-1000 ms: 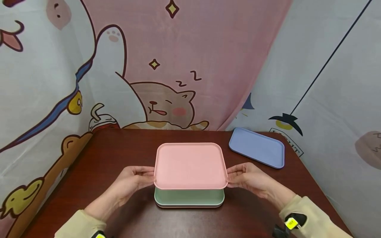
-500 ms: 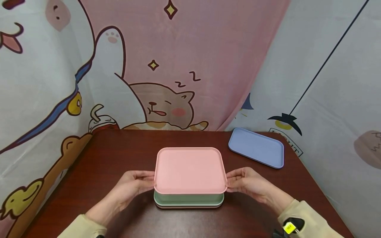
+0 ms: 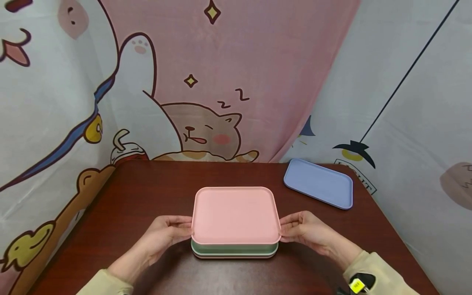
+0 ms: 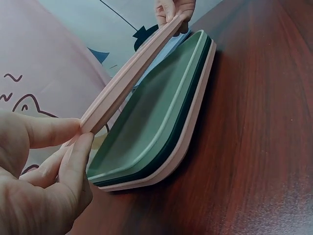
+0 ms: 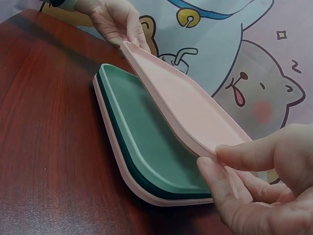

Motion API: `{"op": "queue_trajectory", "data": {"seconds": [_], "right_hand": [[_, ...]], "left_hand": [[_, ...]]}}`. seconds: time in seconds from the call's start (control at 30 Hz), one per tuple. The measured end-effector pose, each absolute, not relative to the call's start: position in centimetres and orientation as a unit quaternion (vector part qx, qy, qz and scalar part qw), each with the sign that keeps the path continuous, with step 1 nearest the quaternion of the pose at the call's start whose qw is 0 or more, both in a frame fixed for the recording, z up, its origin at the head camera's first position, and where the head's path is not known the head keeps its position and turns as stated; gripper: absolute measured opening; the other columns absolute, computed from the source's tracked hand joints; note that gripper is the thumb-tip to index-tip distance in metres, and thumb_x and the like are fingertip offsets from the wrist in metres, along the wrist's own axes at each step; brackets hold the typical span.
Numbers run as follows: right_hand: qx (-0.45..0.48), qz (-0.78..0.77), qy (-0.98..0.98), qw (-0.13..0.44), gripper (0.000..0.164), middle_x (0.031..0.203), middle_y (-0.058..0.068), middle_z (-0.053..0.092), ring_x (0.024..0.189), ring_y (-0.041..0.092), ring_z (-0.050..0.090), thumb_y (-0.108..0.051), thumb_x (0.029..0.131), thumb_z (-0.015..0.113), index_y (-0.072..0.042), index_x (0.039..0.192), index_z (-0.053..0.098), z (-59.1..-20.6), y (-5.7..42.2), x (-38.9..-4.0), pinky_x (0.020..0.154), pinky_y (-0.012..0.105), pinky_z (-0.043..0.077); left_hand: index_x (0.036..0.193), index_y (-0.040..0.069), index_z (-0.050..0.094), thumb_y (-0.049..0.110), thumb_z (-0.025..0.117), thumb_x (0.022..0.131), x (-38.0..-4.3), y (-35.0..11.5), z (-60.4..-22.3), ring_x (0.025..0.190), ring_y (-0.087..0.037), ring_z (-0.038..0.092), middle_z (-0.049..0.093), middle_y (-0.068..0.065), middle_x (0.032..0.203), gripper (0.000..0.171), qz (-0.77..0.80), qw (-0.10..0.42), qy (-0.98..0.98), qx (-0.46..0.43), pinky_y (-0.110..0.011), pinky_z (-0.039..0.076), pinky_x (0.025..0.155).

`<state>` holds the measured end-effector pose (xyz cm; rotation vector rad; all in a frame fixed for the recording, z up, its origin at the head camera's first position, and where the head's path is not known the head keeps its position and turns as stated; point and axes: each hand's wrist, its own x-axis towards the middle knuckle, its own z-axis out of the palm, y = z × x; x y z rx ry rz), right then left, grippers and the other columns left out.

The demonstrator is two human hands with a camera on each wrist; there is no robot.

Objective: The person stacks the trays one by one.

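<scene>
A pink tray (image 3: 236, 215) is held between both hands above a stack of trays. My left hand (image 3: 162, 235) pinches its left edge between thumb and fingers; my right hand (image 3: 313, 233) pinches the right edge the same way. Directly below lies a light green tray (image 3: 236, 249), its near rim showing past the pink one. In the right wrist view, a dark green tray (image 5: 165, 195) sits under the light green one, with another pink tray (image 5: 168, 201) at the bottom. Both wrist views show a gap between the held tray and the stack.
A blue tray (image 3: 318, 184) lies slantwise at the back right of the dark red-brown wooden table (image 3: 158, 180). Behind the table hangs a cartoon-printed cloth (image 3: 280, 82), also along both sides.
Both hands have lowered the pink tray and brought it nearer to me, so less of the light green tray shows. The stack and the blue tray stay put.
</scene>
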<state>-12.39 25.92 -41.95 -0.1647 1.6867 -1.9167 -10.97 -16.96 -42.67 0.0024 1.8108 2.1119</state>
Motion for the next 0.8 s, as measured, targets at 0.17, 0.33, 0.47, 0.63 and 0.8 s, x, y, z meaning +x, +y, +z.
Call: {"op": "queue_trajectory", "data": {"seconds": [0.17, 0.33, 0.47, 0.63, 0.8], "right_hand": [[-0.058, -0.717, 0.631, 0.289, 0.038, 0.102, 0.019, 0.075, 0.095, 0.023, 0.075, 0.009, 0.096, 0.068, 0.024, 0.127, 0.054, -42.5, 25.9, -12.3, 0.089, 0.039, 0.063], [-0.052, -0.716, 0.632, 0.293, 0.038, 0.103, 0.020, 0.075, 0.095, 0.023, 0.074, 0.009, 0.096, 0.068, 0.023, 0.128, 0.054, -43.1, 26.0, -12.2, 0.089, 0.039, 0.063], [-0.054, -0.716, 0.631, 0.293, 0.038, 0.103, 0.019, 0.075, 0.095, 0.023, 0.074, 0.009, 0.096, 0.068, 0.023, 0.128, 0.054, -43.4, 25.9, -12.0, 0.089, 0.039, 0.063], [-0.055, -0.718, 0.629, 0.293, 0.037, 0.102, 0.018, 0.075, 0.095, 0.022, 0.074, 0.009, 0.096, 0.068, 0.023, 0.127, 0.055, -43.7, 25.9, -11.9, 0.088, 0.038, 0.064], [-0.056, -0.720, 0.625, 0.296, 0.036, 0.101, 0.018, 0.075, 0.095, 0.022, 0.074, 0.010, 0.096, 0.067, 0.024, 0.127, 0.054, -44.0, 25.8, -11.8, 0.089, 0.038, 0.063]], "left_hand": [[0.136, -0.026, 0.051, -0.008, 0.071, 0.093, -10.9, -17.0, -43.2, 0.100, -0.020, 0.072, 0.072, -0.018, 0.111, 0.051, 0.746, 0.182, 0.641, -0.002, -0.035, 0.061, 0.093], [0.136, -0.026, 0.051, -0.008, 0.072, 0.093, -10.8, -17.0, -43.6, 0.100, -0.020, 0.071, 0.072, -0.017, 0.110, 0.051, 0.742, 0.186, 0.645, 0.001, -0.035, 0.061, 0.094], [0.136, -0.026, 0.050, -0.007, 0.072, 0.093, -10.8, -17.0, -43.9, 0.100, -0.019, 0.071, 0.072, -0.017, 0.110, 0.052, 0.740, 0.186, 0.647, 0.002, -0.034, 0.061, 0.093], [0.136, -0.026, 0.051, -0.008, 0.072, 0.093, -10.8, -17.0, -44.3, 0.099, -0.019, 0.071, 0.072, -0.017, 0.109, 0.051, 0.740, 0.189, 0.646, -0.004, -0.033, 0.062, 0.092], [0.136, -0.027, 0.050, -0.008, 0.071, 0.093, -10.7, -17.0, -44.7, 0.100, -0.020, 0.071, 0.072, -0.018, 0.111, 0.052, 0.739, 0.193, 0.645, -0.004, -0.033, 0.062, 0.092]]}}
